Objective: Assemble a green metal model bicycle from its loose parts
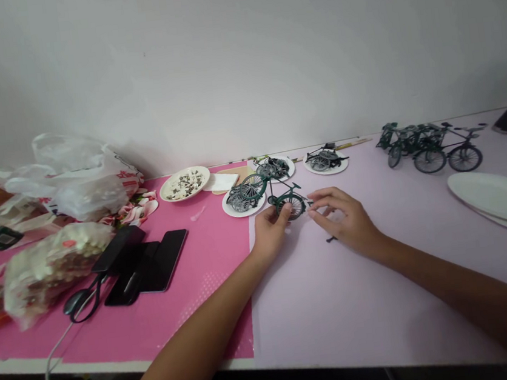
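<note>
My left hand (270, 232) is closed on a miniature green bicycle (291, 198), thumb and fingers at the spoked wheel nearer to me. Its saddle and frame stand tilted above the table, the other wheel reaching over a white plate. At that near wheel, my right hand (346, 219) pinches with thumb and fingertips at a small dark piece, too small to name. Below the right hand a little dark part (331, 239) lies on the table. Behind the bicycle, a white plate (253, 212) carries several toy spoked wheels.
More plates with dark bicycle parts (324, 160) stand by the wall, beside a dish (165, 194) of small bits. Several assembled miniature bicycles (429, 148) are at right, behind stacked white plates (496, 193). Phones (170, 260), a cable and plastic bags (82, 179) lie left.
</note>
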Motion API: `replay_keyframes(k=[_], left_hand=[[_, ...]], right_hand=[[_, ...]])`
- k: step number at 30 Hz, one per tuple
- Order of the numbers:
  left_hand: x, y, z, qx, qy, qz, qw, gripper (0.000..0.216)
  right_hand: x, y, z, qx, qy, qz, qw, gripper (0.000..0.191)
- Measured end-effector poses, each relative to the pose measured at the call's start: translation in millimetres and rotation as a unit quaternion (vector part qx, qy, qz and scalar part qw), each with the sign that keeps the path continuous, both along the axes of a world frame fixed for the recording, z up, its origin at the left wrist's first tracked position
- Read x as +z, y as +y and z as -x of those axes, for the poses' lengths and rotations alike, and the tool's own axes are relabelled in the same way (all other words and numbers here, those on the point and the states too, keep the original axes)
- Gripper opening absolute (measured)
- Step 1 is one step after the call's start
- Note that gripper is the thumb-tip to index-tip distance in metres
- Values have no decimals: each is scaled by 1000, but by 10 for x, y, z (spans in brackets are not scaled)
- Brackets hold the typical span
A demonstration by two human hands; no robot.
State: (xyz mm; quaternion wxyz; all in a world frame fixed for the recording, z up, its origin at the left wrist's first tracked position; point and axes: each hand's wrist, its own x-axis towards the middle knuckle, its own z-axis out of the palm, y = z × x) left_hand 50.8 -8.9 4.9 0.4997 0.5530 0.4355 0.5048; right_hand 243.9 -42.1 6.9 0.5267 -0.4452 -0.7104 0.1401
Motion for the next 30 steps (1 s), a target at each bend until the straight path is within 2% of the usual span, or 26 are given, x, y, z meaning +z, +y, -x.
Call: replay_keyframes(k=[3, 7, 14, 21, 30], left_hand=[[5, -8, -1, -9, 8, 6, 1000, 52], [4, -18, -3, -15, 22, 11, 1000, 54], [16, -19, -7, -37, 12, 19, 999, 56], [24, -13, -3, -32, -1, 16, 999, 54], [-34, 9, -15, -46, -99, 19, 994, 48]], right_hand=[[-91, 56, -28, 40, 25, 87, 995, 13], [-159, 83, -41, 50, 37, 119, 991, 17], [-169, 101, -33, 32, 22, 77, 996, 16], [-67, 74, -38, 7, -26, 29, 999, 10], [-47, 66, -32, 41, -73, -23, 996, 4]])
